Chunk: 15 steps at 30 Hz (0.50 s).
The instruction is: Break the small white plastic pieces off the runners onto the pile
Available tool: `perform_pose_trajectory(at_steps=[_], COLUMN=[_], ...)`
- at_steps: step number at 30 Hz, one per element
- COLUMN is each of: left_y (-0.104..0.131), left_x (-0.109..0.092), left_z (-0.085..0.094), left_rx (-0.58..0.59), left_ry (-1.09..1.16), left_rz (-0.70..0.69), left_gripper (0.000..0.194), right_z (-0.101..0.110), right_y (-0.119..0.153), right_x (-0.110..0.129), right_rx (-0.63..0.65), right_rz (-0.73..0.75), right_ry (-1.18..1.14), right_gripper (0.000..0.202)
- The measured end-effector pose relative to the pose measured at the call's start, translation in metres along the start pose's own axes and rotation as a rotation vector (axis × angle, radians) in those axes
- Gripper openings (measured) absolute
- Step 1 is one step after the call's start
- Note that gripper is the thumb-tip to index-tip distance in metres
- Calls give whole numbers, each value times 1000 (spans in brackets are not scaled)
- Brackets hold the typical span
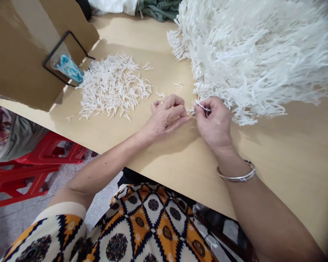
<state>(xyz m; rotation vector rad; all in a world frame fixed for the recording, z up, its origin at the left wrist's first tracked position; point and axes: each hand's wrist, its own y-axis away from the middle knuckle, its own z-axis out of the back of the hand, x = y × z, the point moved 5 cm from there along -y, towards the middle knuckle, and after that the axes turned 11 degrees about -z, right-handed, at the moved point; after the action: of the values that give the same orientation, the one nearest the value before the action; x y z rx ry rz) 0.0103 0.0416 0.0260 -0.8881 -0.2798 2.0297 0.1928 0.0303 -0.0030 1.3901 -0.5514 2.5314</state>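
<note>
On the tabletop, my right hand (214,122) is closed in a pinch on a short white strand (202,106), whose end sticks out between thumb and forefinger. My left hand (169,114) is just to the left, palm down, with fingers bent and thumb and forefinger tips together. Whatever is between those tips is too small to make out. A large heap of long white frayed strands (248,54) rises beyond my right hand. Beyond and to the left of my left hand lies a lower pile of short white frayed pieces (112,85). A few loose pieces (178,84) lie between the piles.
A cardboard box (24,54) stands at the left, with a black wire frame (68,32) and a clear bag of blue things (69,67) against it. Green cloth (160,9) lies at the back. Red stools (51,149) and part of another person (19,134) are at the lower left.
</note>
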Motion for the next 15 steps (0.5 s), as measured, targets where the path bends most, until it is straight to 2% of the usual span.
perform_pose_trajectory(at_steps=[2,4,6,7,9,12,15], left_y=[3,10,16,17,15,7,-1], left_x=[15,37,53,56,52,28,9], left_z=[3,10,16,18,17,8,0], left_rx=[-90,-249,-391,-422,-389,-217,-80], left_ry=[-81,-178,-241,-256,-254,-219,-214], left_rz=[84,208,272,271,220,121,82], left_gripper=[39,39,51,57,55,43,34], right_z=[2,3,3,3,2,1,-1], right_y=[-2,-1,2,4,7,9,10], right_x=[-2,-3,-1,1,4,8,11], right_rx=[28,87,152,180,223,247,250], right_rz=[-13,-38,-61,-64,-56,-48,-48], right_ry=[-75,-159,-213,-229,-249,-280,-299], right_gripper=[12,11,9,8,7,6,7])
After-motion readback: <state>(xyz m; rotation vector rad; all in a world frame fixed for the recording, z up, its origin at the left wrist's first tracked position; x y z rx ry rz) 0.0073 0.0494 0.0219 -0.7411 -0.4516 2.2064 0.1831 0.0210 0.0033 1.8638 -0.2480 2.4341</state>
